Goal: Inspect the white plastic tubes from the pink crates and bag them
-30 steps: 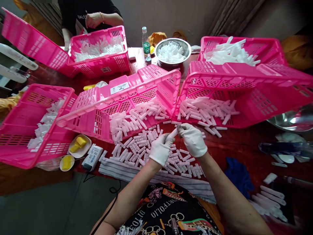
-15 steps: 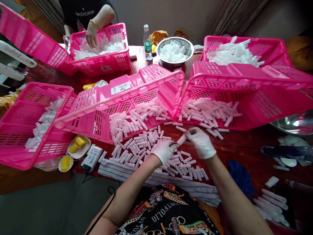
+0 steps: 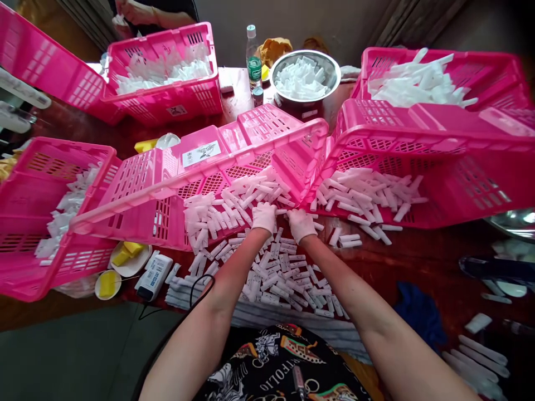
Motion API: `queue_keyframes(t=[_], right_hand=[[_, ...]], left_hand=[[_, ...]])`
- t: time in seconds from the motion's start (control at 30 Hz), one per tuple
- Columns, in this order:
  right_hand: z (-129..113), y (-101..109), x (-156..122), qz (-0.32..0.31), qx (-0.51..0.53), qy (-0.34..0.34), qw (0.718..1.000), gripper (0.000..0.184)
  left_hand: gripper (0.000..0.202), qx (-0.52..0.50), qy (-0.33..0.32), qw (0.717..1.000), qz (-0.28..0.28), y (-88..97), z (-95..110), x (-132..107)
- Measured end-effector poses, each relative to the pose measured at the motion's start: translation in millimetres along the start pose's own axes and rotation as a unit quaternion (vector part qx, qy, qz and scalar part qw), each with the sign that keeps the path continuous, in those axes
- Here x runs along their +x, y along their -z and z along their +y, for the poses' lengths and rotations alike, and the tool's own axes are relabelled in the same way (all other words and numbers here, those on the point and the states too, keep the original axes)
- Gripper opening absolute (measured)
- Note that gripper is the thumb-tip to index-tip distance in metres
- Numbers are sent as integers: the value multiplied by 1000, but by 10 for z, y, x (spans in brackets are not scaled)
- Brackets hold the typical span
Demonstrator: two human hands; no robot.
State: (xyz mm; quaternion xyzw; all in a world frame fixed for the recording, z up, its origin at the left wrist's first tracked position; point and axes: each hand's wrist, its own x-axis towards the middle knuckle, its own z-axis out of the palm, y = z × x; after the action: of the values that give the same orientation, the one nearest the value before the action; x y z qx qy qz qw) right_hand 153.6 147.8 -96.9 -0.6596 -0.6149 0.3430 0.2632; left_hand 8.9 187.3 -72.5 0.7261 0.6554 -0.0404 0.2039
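Observation:
My left hand [image 3: 264, 216], in a white glove, is at the front edge of the middle pink crate [image 3: 137, 192], beside a heap of small white plastic sticks [image 3: 228, 209] lying in it. Close by on the right, my gloved right hand [image 3: 301, 224] reaches to the same edge. One white stick [image 3: 281, 211] lies in the gap between the hands. Both hands have their fingers curled downward, so anything inside them is hidden. Below my wrists, many white sticks with dark markings [image 3: 284, 275] are spread over the red table and a striped towel [image 3: 301, 326].
A second tipped pink crate [image 3: 455, 189] with white sticks is on the right. More pink crates [image 3: 167, 106] and a steel bowl [image 3: 334, 92] stand behind, near a bottle [image 3: 253, 58]. At left are yellow sponges [image 3: 125, 253] and a white device [image 3: 154, 275]. A co-worker's arm [image 3: 154, 16] shows at top left.
Both hands have moved forward to the crate edge, away from the stick they held between them. A few sticks now lie on the table right of my right hand. The co-worker's hand has left the crate.

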Motion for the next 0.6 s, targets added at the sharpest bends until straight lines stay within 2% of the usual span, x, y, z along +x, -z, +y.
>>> queue_keyframes(t=[0.1, 0.17, 0.23, 0.3, 0.37, 0.43, 0.5, 0.6], right_hand=[[-35, -58, 26, -11, -9, -3, 1000, 17], [-82, -15, -18, -12, 36, -30, 999, 18], [-172, 90, -122, -8, 89, -62, 994, 16], [-308, 249, -277, -7, 155, -91, 984, 26], [-468, 440, -454, -19, 232, -104, 967, 34], [-618, 630, -607, -25, 289, -99, 952, 35], [-722, 798, -703, -16, 285, -84, 955, 35], [-776, 987, -742, -30, 200, -81, 976, 32]], left_hand=[[24, -89, 14, 995, 50, -106, -92, -244], [26, -223, 37, 971, 73, -154, -153, -461], [30, -375, 69, 922, 65, -177, -177, -684], [33, -502, 87, 860, 32, -166, -143, -886], [38, -585, 77, 807, -11, -120, -54, -1056], [40, -631, 55, 772, -45, -48, 65, -1194], [37, -640, 43, 766, -48, 33, 178, -1307], [29, -597, 17, 802, 14, 129, 307, -1444]])
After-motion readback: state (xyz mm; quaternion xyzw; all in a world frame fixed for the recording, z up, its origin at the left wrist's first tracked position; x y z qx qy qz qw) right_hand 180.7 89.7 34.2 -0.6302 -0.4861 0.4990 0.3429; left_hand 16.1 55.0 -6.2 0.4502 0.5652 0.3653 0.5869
